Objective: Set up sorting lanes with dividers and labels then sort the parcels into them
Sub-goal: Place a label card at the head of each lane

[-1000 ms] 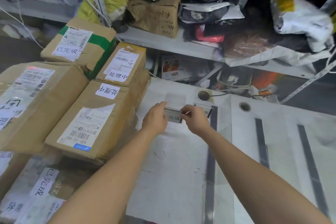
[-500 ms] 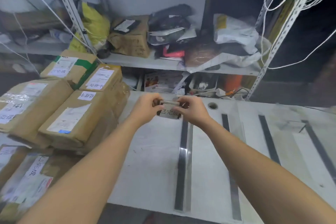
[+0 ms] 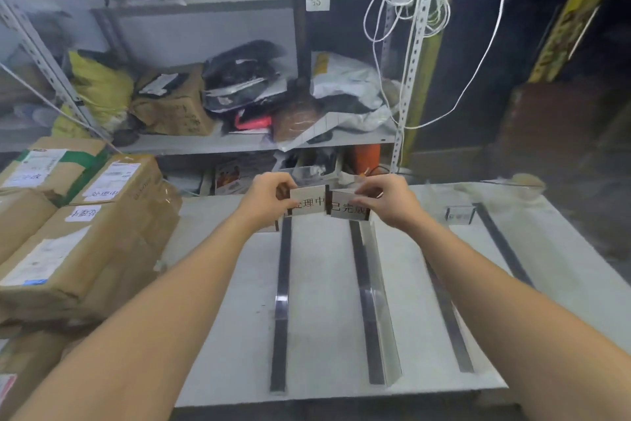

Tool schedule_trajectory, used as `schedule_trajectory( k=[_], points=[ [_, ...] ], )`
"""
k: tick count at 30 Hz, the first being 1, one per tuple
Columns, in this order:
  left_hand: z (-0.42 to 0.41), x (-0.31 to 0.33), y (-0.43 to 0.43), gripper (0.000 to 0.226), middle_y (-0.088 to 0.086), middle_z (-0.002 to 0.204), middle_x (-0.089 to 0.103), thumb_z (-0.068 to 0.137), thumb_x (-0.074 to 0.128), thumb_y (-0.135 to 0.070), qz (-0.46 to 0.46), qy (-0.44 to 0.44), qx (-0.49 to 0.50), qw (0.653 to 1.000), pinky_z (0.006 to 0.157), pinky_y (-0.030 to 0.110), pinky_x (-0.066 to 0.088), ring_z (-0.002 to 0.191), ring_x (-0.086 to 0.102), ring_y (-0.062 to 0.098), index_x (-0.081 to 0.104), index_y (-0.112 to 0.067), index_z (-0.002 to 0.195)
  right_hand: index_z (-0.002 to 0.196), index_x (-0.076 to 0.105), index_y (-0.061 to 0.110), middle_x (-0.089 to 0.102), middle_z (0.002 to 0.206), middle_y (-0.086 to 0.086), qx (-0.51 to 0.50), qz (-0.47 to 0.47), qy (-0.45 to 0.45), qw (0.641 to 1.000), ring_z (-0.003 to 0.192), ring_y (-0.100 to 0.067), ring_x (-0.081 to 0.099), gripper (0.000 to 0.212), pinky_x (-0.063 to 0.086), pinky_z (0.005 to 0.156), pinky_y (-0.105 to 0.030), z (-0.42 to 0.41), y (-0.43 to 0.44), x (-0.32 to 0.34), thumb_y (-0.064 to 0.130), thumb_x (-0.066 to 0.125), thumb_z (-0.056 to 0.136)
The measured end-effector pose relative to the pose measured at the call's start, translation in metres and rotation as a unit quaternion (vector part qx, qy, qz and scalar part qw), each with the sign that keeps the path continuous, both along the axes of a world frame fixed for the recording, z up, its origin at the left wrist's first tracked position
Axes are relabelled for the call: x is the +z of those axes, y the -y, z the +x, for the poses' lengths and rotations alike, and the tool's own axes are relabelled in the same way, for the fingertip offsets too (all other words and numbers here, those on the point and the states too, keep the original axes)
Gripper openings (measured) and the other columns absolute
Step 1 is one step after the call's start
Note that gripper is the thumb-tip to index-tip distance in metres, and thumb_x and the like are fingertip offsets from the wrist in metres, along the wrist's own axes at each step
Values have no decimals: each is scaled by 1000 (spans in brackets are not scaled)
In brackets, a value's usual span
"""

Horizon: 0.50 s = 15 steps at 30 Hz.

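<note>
just separated them — left hand (image 3: 268, 197) pinches the left label (image 3: 309, 204), right hand (image 3: 389, 203) the right label (image 3: 348, 209); tagging lanes comes next.

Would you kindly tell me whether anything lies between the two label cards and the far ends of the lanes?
Nothing visible does. The left hand holds the left card and the right hand the right card, over the dividers' far ends; the parcels sit off to the left.
</note>
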<state>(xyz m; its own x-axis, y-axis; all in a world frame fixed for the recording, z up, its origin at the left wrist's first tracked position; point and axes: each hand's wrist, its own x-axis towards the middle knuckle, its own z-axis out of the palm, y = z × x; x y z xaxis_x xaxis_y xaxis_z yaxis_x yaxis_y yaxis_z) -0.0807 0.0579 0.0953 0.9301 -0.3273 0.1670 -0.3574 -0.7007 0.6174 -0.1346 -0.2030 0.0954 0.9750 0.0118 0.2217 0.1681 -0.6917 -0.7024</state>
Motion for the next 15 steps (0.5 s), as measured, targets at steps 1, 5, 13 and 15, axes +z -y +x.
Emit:
schedule_trajectory(
  k=[1,5,13,15],
  points=[
    [4,-2,6,27,-3,84,69,76,82,-9,7,-1,-2,1000,67,26,58,79,68,16,63,-28,78,83,76,14,68,79,6,-8,-6,-2,1000,69,-1,57,9,43,64,-16,-1,10,-1,21,80,81],
    [25,-13,28,22,-1,87,67,77,82,-9,19,-17,-11,1000,62,21,55,79,66,16,65,-22,85,81,72,15,67,82,5,-42,-4,-22,999,71,-9,58,7,42,59,-13,1,39,-5,19,78,84],
    [84,-56,63,21,-2,81,64,77,83,-9,14,-76,-11,997,65,27,52,71,60,15,68,-17,90,76,67,19,66,76,6,-101,-12,-69,992,69,-7,56,13,42,63,-22,41,85,-30,19,75,86],
    [99,-67,72,20,-4,78,62,77,82,-9,20,-86,-9,996,58,22,46,64,58,11,68,-16,90,74,66,21,65,74,9,-106,-22,-74,991,69,-6,56,16,42,64,-21,52,94,-35,18,75,87]
  ],
)
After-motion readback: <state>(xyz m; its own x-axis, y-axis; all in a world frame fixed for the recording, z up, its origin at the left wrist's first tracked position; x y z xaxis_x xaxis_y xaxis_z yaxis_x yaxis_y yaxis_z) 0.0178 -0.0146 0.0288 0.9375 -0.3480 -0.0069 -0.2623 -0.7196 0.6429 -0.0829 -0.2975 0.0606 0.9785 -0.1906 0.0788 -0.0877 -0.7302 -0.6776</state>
